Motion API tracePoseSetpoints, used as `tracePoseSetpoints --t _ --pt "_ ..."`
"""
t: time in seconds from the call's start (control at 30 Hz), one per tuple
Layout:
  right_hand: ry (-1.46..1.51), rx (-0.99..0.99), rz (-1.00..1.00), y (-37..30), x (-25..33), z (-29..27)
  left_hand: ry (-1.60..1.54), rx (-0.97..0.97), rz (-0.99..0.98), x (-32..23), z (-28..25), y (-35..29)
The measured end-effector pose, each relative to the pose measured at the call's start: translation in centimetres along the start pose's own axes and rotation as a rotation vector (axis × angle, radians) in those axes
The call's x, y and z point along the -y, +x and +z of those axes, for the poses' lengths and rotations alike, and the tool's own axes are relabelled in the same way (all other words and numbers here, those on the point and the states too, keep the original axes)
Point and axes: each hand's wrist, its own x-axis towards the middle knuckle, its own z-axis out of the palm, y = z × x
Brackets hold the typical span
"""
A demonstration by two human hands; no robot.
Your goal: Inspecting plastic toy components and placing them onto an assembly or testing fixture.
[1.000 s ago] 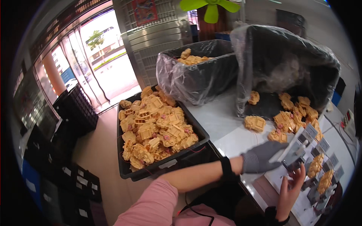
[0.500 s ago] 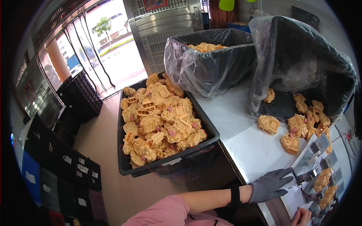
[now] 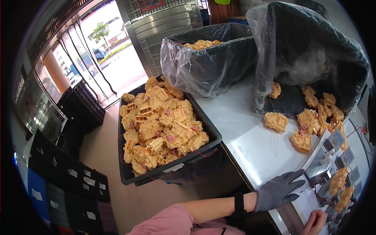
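Observation:
My left hand (image 3: pixel 279 192), in a grey knitted glove, rests palm down at the front of the bench, its fingers stretched out and nothing held in them. Its fingertips lie beside a small metal block (image 3: pixel 322 178) on a fixture. At the lower edge, my bare right hand (image 3: pixel 315 221) has its fingers bent together; whatever lies between them is hidden. Two tan plastic housings (image 3: pixel 338 181) sit on the fixture row to the right of my hands. A white sheet (image 3: pixel 306 203) lies between the hands.
A black crate (image 3: pixel 213 138) heaped with tan housings stands left of the bench. Behind it is a plastic-lined bin (image 3: pixel 211 74). A second lined bin (image 3: pixel 297 43) lies tipped, with housings (image 3: pixel 307 119) spilling from its mouth. One housing (image 3: pixel 276 122) lies apart on the bench.
The whole view has shifted slightly, so the crate and bins appear a little further left and higher. My left hand stays by the metal block, and my right hand remains near the lower edge.

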Motion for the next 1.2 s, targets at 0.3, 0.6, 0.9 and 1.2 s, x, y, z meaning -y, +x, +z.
tracePoseSetpoints --t 0.3,0.6,0.9,1.2 --pt "-0.003 -0.014 -0.009 0.03 -0.42 0.07 -0.002 0.009 -0.002 -0.03 -0.19 0.11" --pt "0.052 -0.035 0.032 -0.22 0.45 0.11 0.013 -0.003 0.006 -0.06 -0.19 -0.05" --pt "0.019 -0.09 -0.007 -0.28 0.25 0.44 0.008 0.024 -0.043 -0.41 -0.49 0.04" --pt "-0.013 -0.132 -0.077 -0.25 0.16 0.52 -0.004 0.027 -0.074 -0.35 -0.33 0.06"
